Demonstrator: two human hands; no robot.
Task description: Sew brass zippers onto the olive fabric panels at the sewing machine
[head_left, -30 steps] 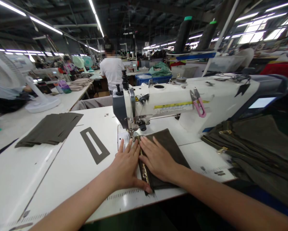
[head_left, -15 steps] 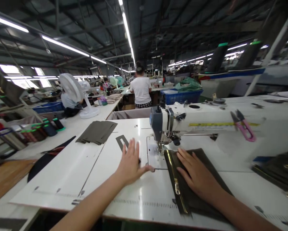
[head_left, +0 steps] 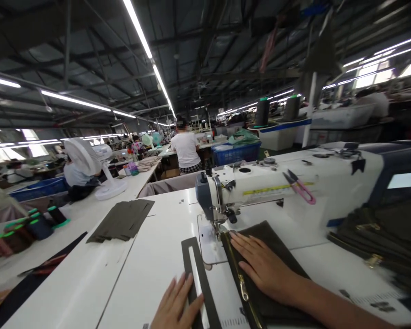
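Observation:
My left hand lies over a dark grey flat piece with a long slot, its fingers stretched out and touching the piece's left side. My right hand rests flat, fingers extended, on a folded dark olive fabric piece. A gold zipper with a metal pull runs along that fabric's left edge. The fabric's far end sits by the needle and presser foot of the sewing machine. The lower part of my left hand is cut off by the frame.
A stack of dark grey cut pieces lies at the table's left. Pink-handled snips rest on the machine arm. More zippered fabric is piled at right. A white fan, thread spools and a seated person are beyond.
My left hand has come down onto the slotted piece, which now lies nearer to me and straighter. My right hand stays on the zippered fabric. The view has turned right and tilted up.

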